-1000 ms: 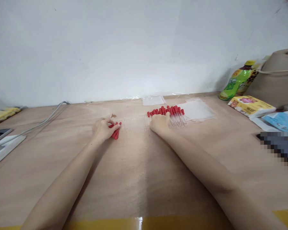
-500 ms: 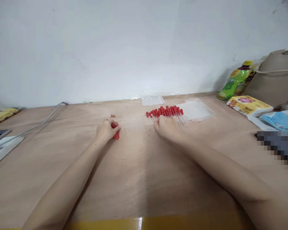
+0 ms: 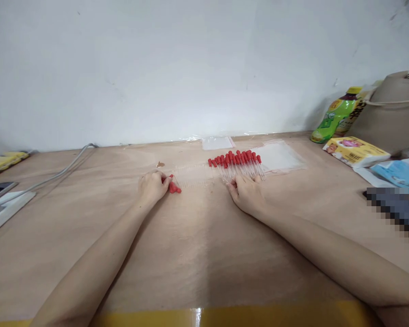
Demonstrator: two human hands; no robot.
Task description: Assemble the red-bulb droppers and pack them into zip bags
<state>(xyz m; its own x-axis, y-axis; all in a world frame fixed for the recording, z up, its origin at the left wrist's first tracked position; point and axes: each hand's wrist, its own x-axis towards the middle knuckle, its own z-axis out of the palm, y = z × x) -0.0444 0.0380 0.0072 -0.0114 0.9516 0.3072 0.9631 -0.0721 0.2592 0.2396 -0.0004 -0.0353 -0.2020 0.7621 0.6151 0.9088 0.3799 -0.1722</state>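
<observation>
My left hand (image 3: 152,187) rests on the table with its fingers closed around some red rubber bulbs (image 3: 174,187); a few stick out past the fingertips. Just right of them lies a row of clear thin glass tubes (image 3: 192,176), faint against the wood. Farther right is a pile of droppers (image 3: 240,159), red bulbs toward the wall and clear stems toward me. At the near ends of those stems is my right hand (image 3: 247,193), thumb and fingers pinched on a dropper; its grip is partly hidden.
Clear plastic bags (image 3: 281,154) lie behind the pile, with a smaller bag (image 3: 218,143) by the wall. To the right are a green bottle (image 3: 336,116), a yellow tissue pack (image 3: 356,151), a blue mask (image 3: 400,171) and a beige bag (image 3: 393,113). A grey cable (image 3: 66,170) runs at left.
My right hand has moved right and toward me, baring more of the dropper pile. The red bulbs at my left hand have shifted right, and more of them show beyond the fingers.
</observation>
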